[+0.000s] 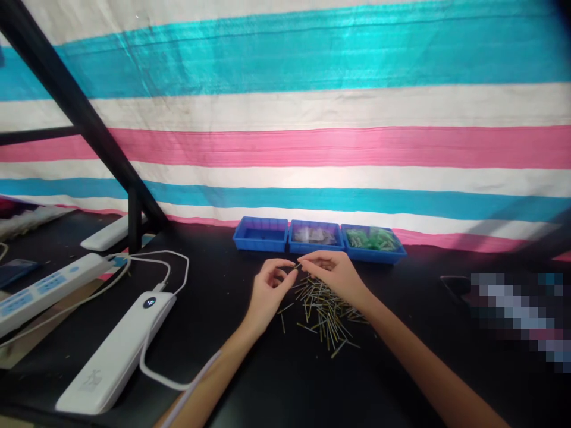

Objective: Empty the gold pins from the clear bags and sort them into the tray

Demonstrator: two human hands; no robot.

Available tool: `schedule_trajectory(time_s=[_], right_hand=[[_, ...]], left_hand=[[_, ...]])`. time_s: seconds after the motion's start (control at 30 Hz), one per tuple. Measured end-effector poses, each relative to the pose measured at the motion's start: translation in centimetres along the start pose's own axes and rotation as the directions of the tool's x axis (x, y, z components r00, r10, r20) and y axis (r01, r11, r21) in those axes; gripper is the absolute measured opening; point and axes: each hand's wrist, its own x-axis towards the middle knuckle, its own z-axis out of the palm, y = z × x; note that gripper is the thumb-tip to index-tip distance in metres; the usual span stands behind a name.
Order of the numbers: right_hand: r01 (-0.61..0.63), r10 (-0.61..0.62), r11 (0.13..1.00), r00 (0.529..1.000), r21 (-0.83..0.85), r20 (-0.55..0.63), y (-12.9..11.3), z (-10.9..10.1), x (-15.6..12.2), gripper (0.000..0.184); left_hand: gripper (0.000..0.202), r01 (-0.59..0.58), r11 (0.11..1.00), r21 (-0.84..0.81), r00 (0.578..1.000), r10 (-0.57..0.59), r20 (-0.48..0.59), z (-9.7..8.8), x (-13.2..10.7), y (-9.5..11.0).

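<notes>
Thin pins [328, 321] heaped, 2 hands [270, 288] [334, 274] close together, 3 blue trays [261, 242] behind

We have open bench [289, 386] at bottom centre between our forearms, and another bare stretch right of our right hand [332, 270]. A heap of thin rods [328, 315] fills the middle. Beyond it, three blue trays [316, 245] line our way towards the striped sheet [312, 148]. At lower left, a white power bank [111, 359] and cable [167, 383] crowd our left forearm.
</notes>
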Motion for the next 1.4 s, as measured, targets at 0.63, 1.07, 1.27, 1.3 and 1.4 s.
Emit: schedule_trajectory(time_s=[0.63,1.07,1.27,1.3,1.4], right_hand=[[-0.006,0.006,1.0,0.999,0.016,0.052,0.6,2.0,5.5,0.017],[0.388,-0.174,0.749,0.897,-0.537,0.405,1.4,1.9,-0.7,0.021],[0.421,-0.176,0.671,0.89,-0.61,0.421,3.2,2.3,-2.7,0.014],[0.429,-0.189,0.664,0.889,-0.612,0.418,3.3,2.3,-2.7,0.011],[0.452,-0.23,0.641,0.884,-0.621,0.407,3.3,2.5,-2.7,0.01]], left_hand=[[0.018,-0.108,0.994,-0.014,0.96,0.1,-0.261,-2.3,1.4,-0.8],[0.018,-0.104,0.994,-0.011,0.949,0.096,-0.3,-2.3,1.4,-0.7],[0.019,-0.096,0.995,-0.009,0.958,0.09,-0.274,-1.9,1.1,-0.6],[0.019,-0.095,0.995,-0.008,0.96,0.089,-0.267,-1.9,1.1,-0.5],[0.018,-0.089,0.996,-0.005,0.966,0.085,-0.246,-2.0,1.0,-0.5]])
